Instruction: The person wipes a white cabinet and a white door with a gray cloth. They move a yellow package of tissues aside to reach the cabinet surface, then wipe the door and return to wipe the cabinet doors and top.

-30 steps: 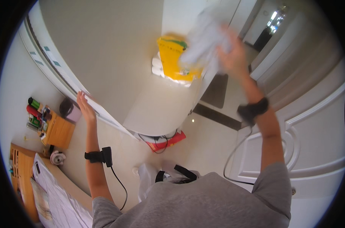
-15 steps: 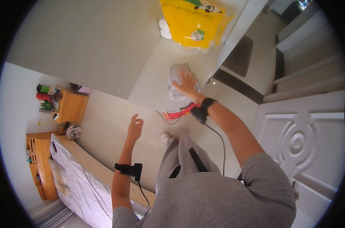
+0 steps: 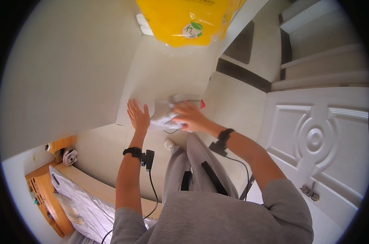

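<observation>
The cloth (image 3: 162,114) is coloured pale grey. The yellow package (image 3: 168,24) is marked with a white disc (image 3: 188,34) and green leaf (image 3: 197,25). The grey trousers (image 3: 197,168) are striped with black, the white door (image 3: 288,134) is patterned with raised rings, and the cream floor (image 3: 233,101) is crossed by a dark band (image 3: 243,75).

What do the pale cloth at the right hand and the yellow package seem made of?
Pale cloth: matt, soft fabric, judging by its rumpled look; blur hides the weave, so the fibre is unclear. Yellow package: probably glossy plastic film, given its shiny highlights and crinkled, see-through lower edge.
</observation>
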Demonstrator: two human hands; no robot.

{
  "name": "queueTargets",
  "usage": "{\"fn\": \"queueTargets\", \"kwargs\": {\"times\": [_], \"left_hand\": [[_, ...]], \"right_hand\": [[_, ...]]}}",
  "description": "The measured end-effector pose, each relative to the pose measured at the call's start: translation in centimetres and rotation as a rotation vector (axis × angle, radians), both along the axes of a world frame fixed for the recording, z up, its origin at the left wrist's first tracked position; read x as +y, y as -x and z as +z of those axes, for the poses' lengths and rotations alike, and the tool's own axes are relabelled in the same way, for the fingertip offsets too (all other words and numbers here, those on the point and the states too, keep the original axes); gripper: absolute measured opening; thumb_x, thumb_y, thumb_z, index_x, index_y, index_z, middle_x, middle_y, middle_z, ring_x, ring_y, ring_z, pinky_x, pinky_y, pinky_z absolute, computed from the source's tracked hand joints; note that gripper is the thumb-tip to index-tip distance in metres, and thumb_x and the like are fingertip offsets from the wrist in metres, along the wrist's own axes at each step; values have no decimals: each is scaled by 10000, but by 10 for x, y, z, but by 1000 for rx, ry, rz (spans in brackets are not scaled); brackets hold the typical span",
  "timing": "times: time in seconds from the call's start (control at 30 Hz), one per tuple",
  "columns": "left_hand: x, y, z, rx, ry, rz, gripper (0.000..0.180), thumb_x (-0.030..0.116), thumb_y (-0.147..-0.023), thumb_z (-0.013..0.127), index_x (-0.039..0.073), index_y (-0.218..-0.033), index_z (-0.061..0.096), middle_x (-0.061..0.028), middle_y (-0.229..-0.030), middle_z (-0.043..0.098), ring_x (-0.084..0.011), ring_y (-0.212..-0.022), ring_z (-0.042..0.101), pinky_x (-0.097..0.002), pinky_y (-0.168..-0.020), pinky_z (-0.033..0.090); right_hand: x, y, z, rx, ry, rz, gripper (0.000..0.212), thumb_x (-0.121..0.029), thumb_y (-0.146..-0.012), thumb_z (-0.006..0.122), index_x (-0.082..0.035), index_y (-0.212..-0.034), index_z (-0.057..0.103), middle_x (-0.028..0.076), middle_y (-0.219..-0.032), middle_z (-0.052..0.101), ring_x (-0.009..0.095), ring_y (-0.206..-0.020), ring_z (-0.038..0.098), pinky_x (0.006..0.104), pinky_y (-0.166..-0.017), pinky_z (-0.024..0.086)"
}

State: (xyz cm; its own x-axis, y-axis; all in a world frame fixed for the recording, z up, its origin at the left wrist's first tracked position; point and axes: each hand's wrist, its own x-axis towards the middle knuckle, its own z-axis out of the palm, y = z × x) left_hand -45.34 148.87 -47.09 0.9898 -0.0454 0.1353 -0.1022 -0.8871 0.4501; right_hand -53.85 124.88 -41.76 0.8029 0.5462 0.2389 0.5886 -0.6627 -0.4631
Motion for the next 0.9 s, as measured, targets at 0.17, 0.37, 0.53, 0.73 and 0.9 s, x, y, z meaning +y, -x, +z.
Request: {"fn": "queueTargets", "kwargs": {"times": [0.17, 0.37, 0.53, 0.73, 0.9], "left_hand": [[-41, -30, -25, 11, -276, 136, 713, 436, -886, 425, 1, -1396, 184, -193, -1457, 171, -303, -1371, 111, -451, -1113, 79], [-45, -44, -23, 19, -258, 161, 712, 389, -872, 456, 20, -1403, 158, -181, -1455, 166, -291, -1372, 101, -446, -1119, 76], [-42, -41, -17, 36, -209, 136, 699, 355, -867, 481, 37, -1401, 160, -173, -1449, 173, -286, -1369, 108, -445, -1121, 81], [-41, -55, -21, 27, -210, 103, 733, 399, -846, 477, 34, -1398, 162, -163, -1457, 157, -276, -1373, 92, -443, -1125, 69], [-33, -44, -22, 32, -230, 132, 740, 420, -858, 450, 20, -1402, 149, -165, -1463, 144, -277, -1374, 91, -448, -1123, 64]], "right_hand": [[-121, -67, -8, -193, -150, -562, 351, -71, -626, 628, -118, -972, 596, 95, -1062, 540, 314, -1037, 488, 438, -853, 387], [-224, -192, -30, -213, -303, -864, 515, -60, -714, 554, -47, -1225, 498, 167, -1159, 532, 319, -1102, 480, 382, -940, 386], [-302, -264, -47, 46, -343, -858, 462, -149, -755, 610, -48, -1192, 499, 162, -1157, 537, 322, -1094, 488, 397, -916, 391], [-286, -258, -76, 39, -235, -934, 459, -248, -768, 602, -53, -1172, 503, 202, -1192, 501, 344, -1133, 447, 450, -938, 343], [-211, -225, -59, 21, 35, -1061, 482, -327, -778, 557, -111, -1205, 506, 275, -1238, 423, 408, -1165, 390, 514, -947, 282]]}}
